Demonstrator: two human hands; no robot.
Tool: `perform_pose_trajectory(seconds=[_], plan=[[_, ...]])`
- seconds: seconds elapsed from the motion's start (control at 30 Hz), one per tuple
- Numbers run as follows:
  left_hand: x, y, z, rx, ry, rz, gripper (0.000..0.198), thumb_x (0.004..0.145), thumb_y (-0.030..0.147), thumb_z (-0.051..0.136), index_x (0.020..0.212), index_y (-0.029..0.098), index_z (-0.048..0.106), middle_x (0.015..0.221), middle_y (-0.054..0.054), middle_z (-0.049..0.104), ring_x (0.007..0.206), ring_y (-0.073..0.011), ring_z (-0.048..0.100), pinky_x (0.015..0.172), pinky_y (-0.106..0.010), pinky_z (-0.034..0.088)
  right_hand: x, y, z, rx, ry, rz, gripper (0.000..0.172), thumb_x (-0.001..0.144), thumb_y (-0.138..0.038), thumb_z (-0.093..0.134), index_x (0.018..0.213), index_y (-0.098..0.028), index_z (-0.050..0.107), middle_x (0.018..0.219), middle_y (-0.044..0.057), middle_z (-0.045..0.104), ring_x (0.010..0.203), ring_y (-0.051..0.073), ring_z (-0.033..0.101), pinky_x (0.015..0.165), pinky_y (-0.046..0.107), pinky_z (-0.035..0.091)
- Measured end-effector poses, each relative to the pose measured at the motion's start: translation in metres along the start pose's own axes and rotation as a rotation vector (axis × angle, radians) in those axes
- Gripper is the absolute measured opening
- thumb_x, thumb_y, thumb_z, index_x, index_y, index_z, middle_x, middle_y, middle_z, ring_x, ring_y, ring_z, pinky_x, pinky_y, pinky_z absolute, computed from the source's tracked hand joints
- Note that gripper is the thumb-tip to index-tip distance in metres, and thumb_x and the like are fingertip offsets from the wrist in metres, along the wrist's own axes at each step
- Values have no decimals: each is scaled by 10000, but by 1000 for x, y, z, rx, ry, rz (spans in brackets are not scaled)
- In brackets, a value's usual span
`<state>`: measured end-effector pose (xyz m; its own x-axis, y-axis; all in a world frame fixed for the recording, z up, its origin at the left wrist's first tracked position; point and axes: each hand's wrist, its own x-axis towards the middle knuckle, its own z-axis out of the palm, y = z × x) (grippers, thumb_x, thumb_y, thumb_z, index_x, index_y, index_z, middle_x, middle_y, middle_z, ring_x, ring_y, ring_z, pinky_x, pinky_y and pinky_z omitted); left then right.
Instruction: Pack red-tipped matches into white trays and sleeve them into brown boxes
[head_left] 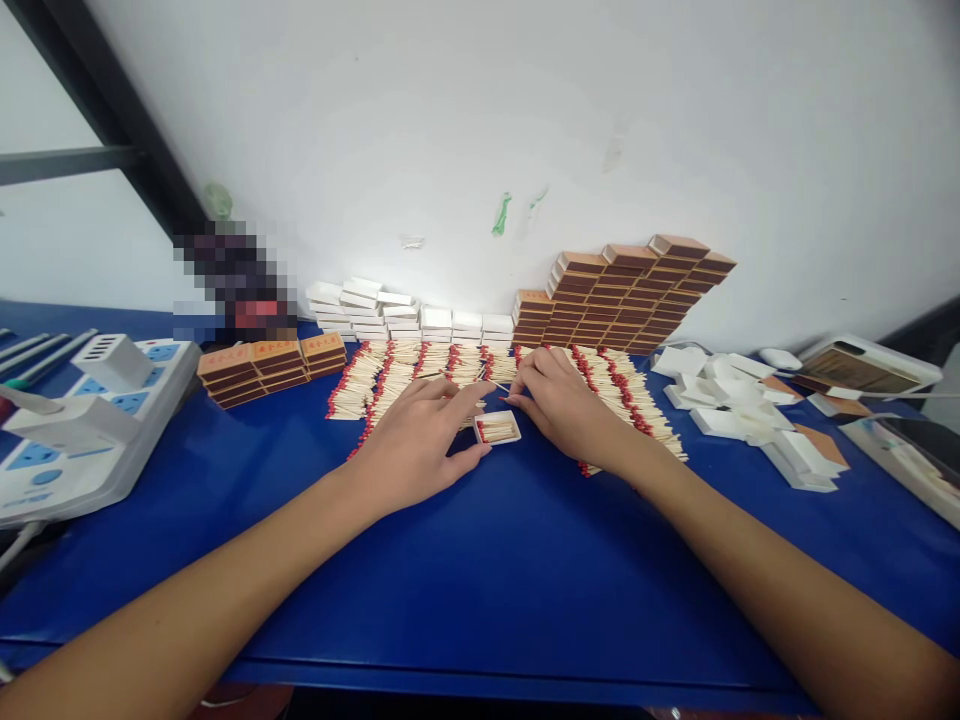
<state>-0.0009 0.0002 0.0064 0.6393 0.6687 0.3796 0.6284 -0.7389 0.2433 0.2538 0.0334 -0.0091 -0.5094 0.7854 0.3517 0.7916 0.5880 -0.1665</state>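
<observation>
Here, on the blue table [480,560], a small white tray [497,428] lies in the middle, between the two hands, and it is partly filled with matches whose red heads point to the left. The left hand [420,440] rests flat just to the left of the tray, palm down and fingers stretched out loosely; the thumb comes close to the near left corner of the tray and the fingertips lie over the loose matches [420,375]. This hand is not closed on anything. The right hand [562,405] is just to the right of the tray, with the fingers bent down onto the matches; I cannot tell if it pinches some of them. The loose matches make a long band on the far side of the hands. Behind this band, against the wall, stand stacked white trays [390,312] and, more to the right, a tall pile of brown matchboxes [626,295]. A lower row of brown boxes [270,367] is at the far left, beside a white power strip [90,425]. At the right lie scattered empty white trays [750,415].
</observation>
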Motion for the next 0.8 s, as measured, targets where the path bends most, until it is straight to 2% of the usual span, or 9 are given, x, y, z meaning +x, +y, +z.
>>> perform_pose_trajectory(seconds=[0.17,0.27,0.37,0.57,0.7,0.8], plan=[[-1,0,0,-2,8,6,576,964,339,717,1481,205,502,1131,-84,751,1134,-286,655,1040,-468,519,-2,-20,-13,122,55,-52,116,1063,-208,499,957,-224,545,1114,132,580,1071,304,500,932,488,460],[-1,1,0,1,1,10,559,960,343,720,1459,203,512,1144,-86,748,1154,-295,655,1041,-473,518,-6,-35,-19,182,17,-118,122,1071,-185,477,984,-220,554,1121,126,581,1082,289,500,941,472,467],[-1,1,0,14,13,7,593,949,339,734,1478,207,501,1147,-85,743,1116,-289,665,1032,-472,520,-7,-40,-19,163,-9,-159,126,1074,-188,490,995,-205,587,1090,123,589,1072,285,494,954,473,460],[-1,0,1,-28,13,16,601,968,325,721,1506,214,477,1134,-57,770,1150,-281,650,1050,-461,506,-1,-11,-8,93,157,-52,110,1071,-245,548,1044,-207,648,1062,107,621,1029,282,507,927,473,465],[-1,0,1,-31,4,8,616,968,329,726,1516,221,467,1133,-58,773,1132,-280,655,1051,-470,503,1,4,3,3,121,-52,165,1055,-266,583,1141,-199,707,1086,126,630,1042,304,495,918,479,477],[0,0,0,-22,9,9,609,965,322,727,1509,217,476,1125,-62,771,1136,-284,656,1049,-471,504,2,7,7,-21,109,-56,158,1054,-259,578,1098,-202,719,1069,124,635,1035,307,493,910,472,476]])
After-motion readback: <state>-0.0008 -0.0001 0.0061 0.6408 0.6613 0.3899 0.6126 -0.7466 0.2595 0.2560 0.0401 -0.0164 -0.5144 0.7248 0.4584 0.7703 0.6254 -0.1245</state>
